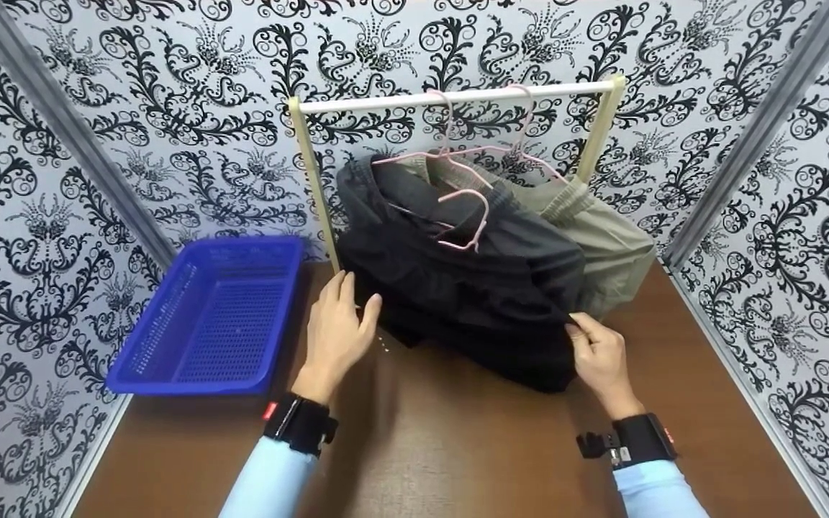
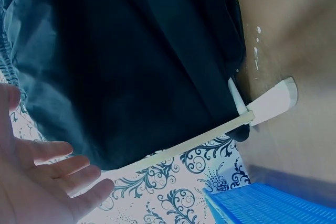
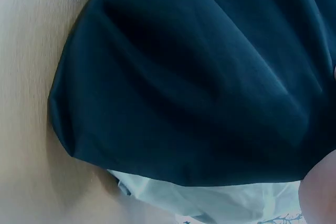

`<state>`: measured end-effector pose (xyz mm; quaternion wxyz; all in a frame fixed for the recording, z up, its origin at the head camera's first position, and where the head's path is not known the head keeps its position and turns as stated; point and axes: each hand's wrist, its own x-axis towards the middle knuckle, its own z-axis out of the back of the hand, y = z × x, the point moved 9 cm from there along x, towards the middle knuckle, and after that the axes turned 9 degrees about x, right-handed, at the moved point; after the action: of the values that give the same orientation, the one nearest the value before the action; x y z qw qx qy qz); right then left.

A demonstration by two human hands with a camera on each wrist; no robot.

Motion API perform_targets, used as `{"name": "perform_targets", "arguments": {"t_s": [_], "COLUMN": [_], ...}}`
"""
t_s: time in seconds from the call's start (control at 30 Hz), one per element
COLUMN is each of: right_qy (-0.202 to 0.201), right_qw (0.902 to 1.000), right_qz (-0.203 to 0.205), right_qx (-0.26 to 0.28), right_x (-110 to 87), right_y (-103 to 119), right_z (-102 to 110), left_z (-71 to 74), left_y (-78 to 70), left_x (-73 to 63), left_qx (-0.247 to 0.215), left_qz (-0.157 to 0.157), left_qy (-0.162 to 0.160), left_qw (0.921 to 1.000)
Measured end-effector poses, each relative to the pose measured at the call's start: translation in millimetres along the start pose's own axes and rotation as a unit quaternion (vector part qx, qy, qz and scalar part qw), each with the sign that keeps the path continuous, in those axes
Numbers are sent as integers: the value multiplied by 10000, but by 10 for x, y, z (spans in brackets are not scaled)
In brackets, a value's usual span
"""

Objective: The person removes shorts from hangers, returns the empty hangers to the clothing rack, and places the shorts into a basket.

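Black shorts hang in loose folds at the front of the rack, with a pink hanger poking up from them, its hook below the rail. At their right edge, my right hand pinches the cloth between thumb and fingers. My left hand is at the left edge with fingers extended; in the left wrist view its fingers are spread beside the dark cloth, gripping nothing. Behind hang dark grey shorts and khaki shorts, both on pink hangers hooked over the rail.
The small rack has a white rail and a pale wooden post close to my left hand. A blue plastic basket stands left on the brown table. Patterned wall panels enclose the back and sides.
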<state>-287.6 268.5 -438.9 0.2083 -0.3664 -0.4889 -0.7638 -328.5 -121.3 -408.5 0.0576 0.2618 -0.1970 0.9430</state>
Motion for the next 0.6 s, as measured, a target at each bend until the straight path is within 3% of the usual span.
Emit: {"name": "perform_targets", "arguments": {"t_s": [0.23,0.6], "right_qy": [307,393], "right_qw": [9994,9989], "right_qz": [-125,12], "right_qx": [-28,-236], "right_x": [-65,-197], "right_y": [-87,-163], "right_z": [24,-1], "left_z": [10,-79], "left_y": [18,45], "left_x": [-49,-134], "left_qx": [26,-103], "left_qz": [-17,10], "left_qy": [-138,33], "left_qw": [9999,9999]}}
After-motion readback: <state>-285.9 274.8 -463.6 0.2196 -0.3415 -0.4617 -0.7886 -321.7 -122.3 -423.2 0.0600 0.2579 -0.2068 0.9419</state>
